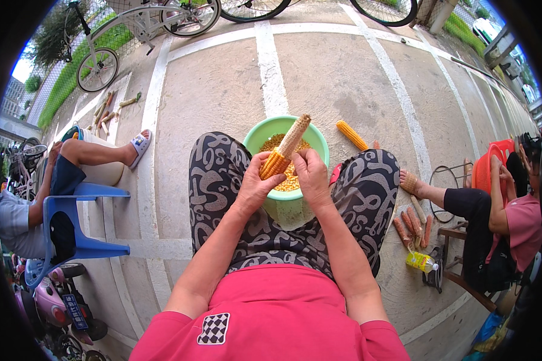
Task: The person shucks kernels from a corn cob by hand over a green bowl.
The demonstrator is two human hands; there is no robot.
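A corn cob (293, 135), bare of kernels at its upper part and still bearing yellow kernels at its lower end, is tilted over a green plastic basin (323, 140). My left hand (258, 180) grips its kernel-covered end. My right hand (310, 169) is against the cob's side with fingers bent; whether it grips the cob is unclear. Loose yellow kernels (291, 182) lie in the basin between my knees. On the ground right of the basin lies an ear of corn (351, 134) with its kernels on, its lower end close to my right knee.
Bare cobs (415, 223) and a yellow-labelled bottle (421, 261) lie at right, near a seated person (519, 225) with a red basket (483, 173). At left another person (20, 216) sits by a blue chair (81, 225) and a white bucket (101, 155). More cobs (106, 113) lie beyond.
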